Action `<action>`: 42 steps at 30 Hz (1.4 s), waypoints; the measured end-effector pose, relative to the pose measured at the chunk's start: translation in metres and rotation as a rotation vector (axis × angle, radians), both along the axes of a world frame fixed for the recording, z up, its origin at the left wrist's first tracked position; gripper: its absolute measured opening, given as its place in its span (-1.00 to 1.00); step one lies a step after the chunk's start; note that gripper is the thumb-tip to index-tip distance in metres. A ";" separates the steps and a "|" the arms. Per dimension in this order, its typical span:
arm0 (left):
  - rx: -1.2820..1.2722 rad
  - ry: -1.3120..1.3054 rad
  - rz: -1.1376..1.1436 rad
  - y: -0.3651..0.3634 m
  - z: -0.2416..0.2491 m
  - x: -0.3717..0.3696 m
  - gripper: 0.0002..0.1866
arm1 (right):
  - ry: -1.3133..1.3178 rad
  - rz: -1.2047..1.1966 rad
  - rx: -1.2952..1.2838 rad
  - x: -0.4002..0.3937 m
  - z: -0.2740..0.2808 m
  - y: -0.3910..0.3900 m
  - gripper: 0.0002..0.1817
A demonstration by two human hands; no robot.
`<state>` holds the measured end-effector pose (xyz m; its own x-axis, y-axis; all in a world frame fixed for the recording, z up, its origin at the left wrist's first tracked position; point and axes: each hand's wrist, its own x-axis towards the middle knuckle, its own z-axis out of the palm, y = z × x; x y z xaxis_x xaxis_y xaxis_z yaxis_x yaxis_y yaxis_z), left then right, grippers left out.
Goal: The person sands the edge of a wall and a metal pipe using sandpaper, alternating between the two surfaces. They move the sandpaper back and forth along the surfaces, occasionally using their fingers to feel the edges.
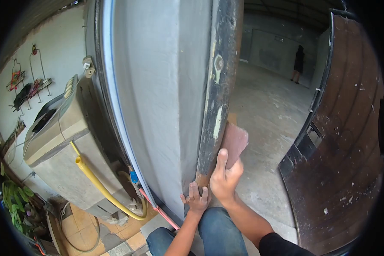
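Note:
A reddish-brown sheet (235, 143), which looks like sandpaper, is pinched in my right hand (227, 176) against the right side of a dark metal post (221, 91). The post has chipped paint and pale patches. My left hand (196, 199) rests with its fingers spread at the post's lower part, beside the grey wall (158, 85). Nothing shows in my left hand. Both hands are just above my knees, my right hand higher than my left.
A washing machine (68, 170) with a yellow hose (100, 185) stands left. Right is a brown metal door (341, 141). A person (299, 64) stands far back on the concrete floor (264, 106). Plants (15, 200) are lower left; a pink hose (166, 216) runs near my knees.

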<state>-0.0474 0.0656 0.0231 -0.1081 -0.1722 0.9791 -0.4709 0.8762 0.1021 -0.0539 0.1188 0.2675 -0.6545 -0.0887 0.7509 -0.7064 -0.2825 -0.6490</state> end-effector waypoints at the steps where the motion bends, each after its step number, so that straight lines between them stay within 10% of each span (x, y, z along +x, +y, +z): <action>1: -0.010 0.005 0.012 -0.002 0.000 0.001 -0.32 | -0.009 -0.011 -0.004 0.003 0.005 -0.001 -0.62; 10: -0.013 -0.016 0.082 0.002 0.013 0.003 -0.83 | -0.004 -0.037 0.059 0.004 -0.003 0.007 -0.65; 32: -0.063 -0.083 0.063 -0.002 0.020 0.007 -0.79 | -0.055 0.081 0.024 -0.005 0.032 0.015 -0.65; 41: -0.036 -0.113 0.006 -0.002 0.012 0.008 -0.46 | -0.069 0.031 -0.044 -0.015 0.020 0.012 -0.56; 42: 0.029 -0.094 0.023 0.002 0.014 0.007 -0.83 | -0.090 0.023 -0.051 -0.014 0.016 0.013 -0.56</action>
